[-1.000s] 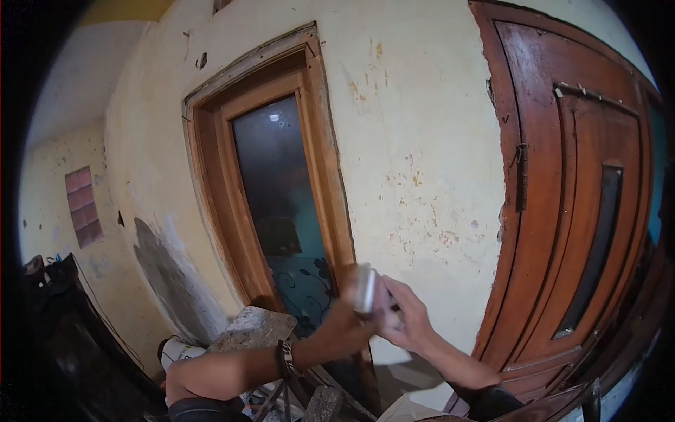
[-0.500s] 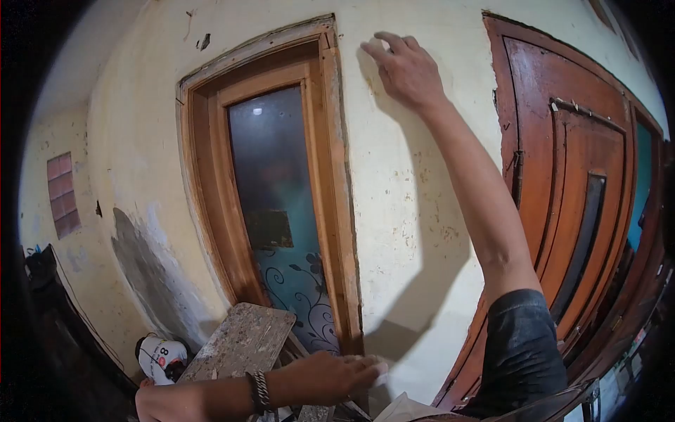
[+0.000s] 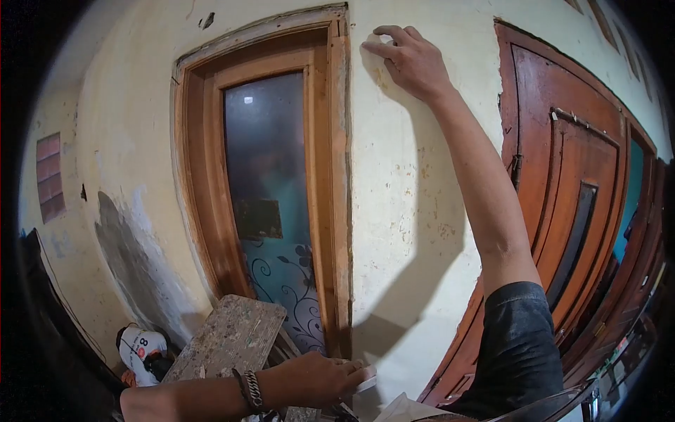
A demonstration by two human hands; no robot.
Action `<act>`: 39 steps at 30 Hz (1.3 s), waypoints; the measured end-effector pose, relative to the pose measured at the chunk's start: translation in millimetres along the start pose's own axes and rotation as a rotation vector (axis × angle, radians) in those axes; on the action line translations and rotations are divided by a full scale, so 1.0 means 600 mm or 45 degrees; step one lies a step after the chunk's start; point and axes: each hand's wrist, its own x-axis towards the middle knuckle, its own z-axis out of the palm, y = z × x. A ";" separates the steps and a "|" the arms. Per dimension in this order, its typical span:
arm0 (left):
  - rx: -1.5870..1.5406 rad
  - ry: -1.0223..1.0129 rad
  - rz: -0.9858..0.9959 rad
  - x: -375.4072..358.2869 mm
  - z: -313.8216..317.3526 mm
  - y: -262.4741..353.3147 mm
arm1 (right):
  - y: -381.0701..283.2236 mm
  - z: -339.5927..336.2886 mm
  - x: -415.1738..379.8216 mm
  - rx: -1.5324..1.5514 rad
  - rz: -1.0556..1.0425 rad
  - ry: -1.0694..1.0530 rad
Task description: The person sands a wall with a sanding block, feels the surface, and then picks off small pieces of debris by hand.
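Observation:
My right hand (image 3: 416, 63) is raised against the cream wall (image 3: 383, 232), beside the top of the wooden door frame (image 3: 339, 141). Its thumb and fingers are bent towards each other around a pale patch; whether this is an object or bare wall I cannot make out. Low down, my left hand (image 3: 323, 380), with a chain bracelet (image 3: 253, 388) at the wrist, closes its fingers on a small whitish piece (image 3: 365, 377) near the wall. What kind of piece it is does not show.
A paint-spattered board (image 3: 228, 337) stands left of my left hand. Someone in a white shirt (image 3: 143, 355) is low at the left. A glass-panelled door (image 3: 267, 169) fills the frame; a reddish-brown door (image 3: 538, 91) stands at right. Pale sheet material (image 3: 408, 408) lies below.
The view has shifted slightly, so the doors and board sit a little differently. My right hand stays high on the wall, its fingers bent slightly differently. My left hand stays low with the whitish piece.

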 end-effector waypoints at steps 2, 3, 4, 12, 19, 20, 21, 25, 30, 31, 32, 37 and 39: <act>-0.019 0.062 0.047 -0.002 0.008 -0.002 | 0.001 0.000 0.003 0.062 -0.015 0.001; -0.031 0.118 0.094 -0.003 0.012 -0.003 | 0.002 0.001 0.005 0.121 -0.023 0.006; -0.036 0.121 0.087 -0.003 0.015 -0.005 | 0.003 0.003 0.009 0.130 -0.024 0.005; -0.051 -0.222 -0.051 0.009 0.025 -0.014 | -0.007 0.009 0.029 0.206 -0.021 0.084; -0.051 -0.010 0.077 0.006 0.036 -0.006 | -0.012 0.012 0.032 0.141 -0.039 0.055; -0.047 -0.137 0.001 0.006 0.012 0.006 | -0.012 0.011 0.032 0.134 -0.031 0.030; -0.043 -0.264 -0.072 0.006 -0.002 0.014 | -0.012 0.010 0.031 0.126 -0.023 0.003; -0.100 -0.147 0.006 -0.003 -0.007 0.011 | -0.013 0.006 0.031 0.105 -0.009 -0.012; -0.145 -0.122 -0.001 -0.006 -0.010 0.013 | -0.015 0.008 0.031 0.112 -0.013 -0.017; -0.147 -0.125 0.000 -0.006 -0.010 0.014 | -0.015 0.010 0.030 0.112 -0.010 -0.021; -0.144 -0.128 -0.019 -0.006 -0.010 0.016 | -0.014 0.011 0.029 0.112 -0.013 -0.019; -0.246 -0.050 0.051 -0.010 0.034 -0.010 | -0.010 0.014 0.028 0.107 -0.030 0.011; -0.323 -0.204 -0.125 -0.011 0.033 -0.006 | -0.008 0.016 0.029 0.124 -0.021 0.006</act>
